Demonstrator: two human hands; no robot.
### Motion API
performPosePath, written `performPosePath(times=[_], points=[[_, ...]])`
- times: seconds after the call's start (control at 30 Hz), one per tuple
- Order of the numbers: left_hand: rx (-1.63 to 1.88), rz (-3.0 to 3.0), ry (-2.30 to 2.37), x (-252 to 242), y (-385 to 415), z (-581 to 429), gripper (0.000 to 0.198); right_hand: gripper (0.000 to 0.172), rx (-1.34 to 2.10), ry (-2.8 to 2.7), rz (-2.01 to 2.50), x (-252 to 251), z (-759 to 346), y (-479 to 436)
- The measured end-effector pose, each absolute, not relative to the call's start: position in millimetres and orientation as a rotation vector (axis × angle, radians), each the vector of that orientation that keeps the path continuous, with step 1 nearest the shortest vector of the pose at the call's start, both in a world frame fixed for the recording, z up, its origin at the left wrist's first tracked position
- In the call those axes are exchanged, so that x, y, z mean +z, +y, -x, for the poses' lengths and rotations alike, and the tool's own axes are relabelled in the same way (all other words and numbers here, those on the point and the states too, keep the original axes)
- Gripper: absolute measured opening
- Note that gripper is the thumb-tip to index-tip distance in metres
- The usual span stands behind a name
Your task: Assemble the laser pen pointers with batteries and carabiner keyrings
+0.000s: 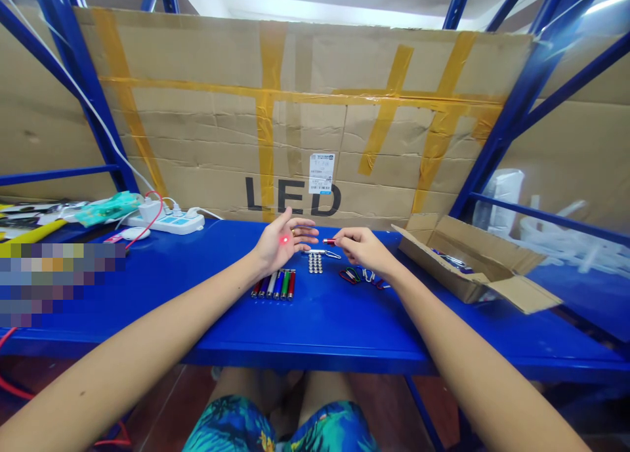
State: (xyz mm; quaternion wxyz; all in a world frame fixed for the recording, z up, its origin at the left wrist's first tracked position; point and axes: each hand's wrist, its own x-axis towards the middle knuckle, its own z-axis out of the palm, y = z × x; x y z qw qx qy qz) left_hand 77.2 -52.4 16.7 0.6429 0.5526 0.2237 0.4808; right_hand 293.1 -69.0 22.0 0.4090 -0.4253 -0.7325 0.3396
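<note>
My right hand (361, 247) pinches a small red laser pointer (329, 241), its tip turned toward my other palm. My left hand (284, 242) is open, palm facing the pointer, with a bright red dot showing on it. Below the left hand lies a row of several tube-shaped pointers (274, 285) in red, blue, silver and green. Between the hands, small round button cells (315, 264) sit in a neat block. Just behind them lies a silver pen-like piece with a carabiner clip (331, 254). Coloured carabiners (350, 276) lie below my right hand.
An open cardboard box (476, 276) with shiny items inside stands at the right of the blue table (315, 337). A white power strip (180, 222) with plugs and cables is at the back left, near a teal plastic packet (105, 209). Large taped cardboard (211, 130) forms the back.
</note>
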Motion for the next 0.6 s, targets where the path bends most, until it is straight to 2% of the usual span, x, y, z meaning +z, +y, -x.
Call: performPosePath(times=[0.2,0.33,0.5,0.6], points=[[1.126,-1.507,0.691,10.2,-53.2,-87.2,0.018,0.029,0.767,-2.001,1.052,21.1,-287.6,-69.0],[1.161,-1.702,0.854,7.6,-49.4,-90.3,0.01,0.022,0.692,-2.071,0.996,14.6,-287.7,-57.3],[1.203,-1.876,0.984,7.5,-33.9,-84.8,0.008,0.027,0.857,-1.895,1.076,6.8,-296.7,-33.7],[1.207,-1.985,0.984,7.6,-22.8,-81.1,0.007,0.02,0.883,-1.847,1.101,4.4,-298.7,-18.8]])
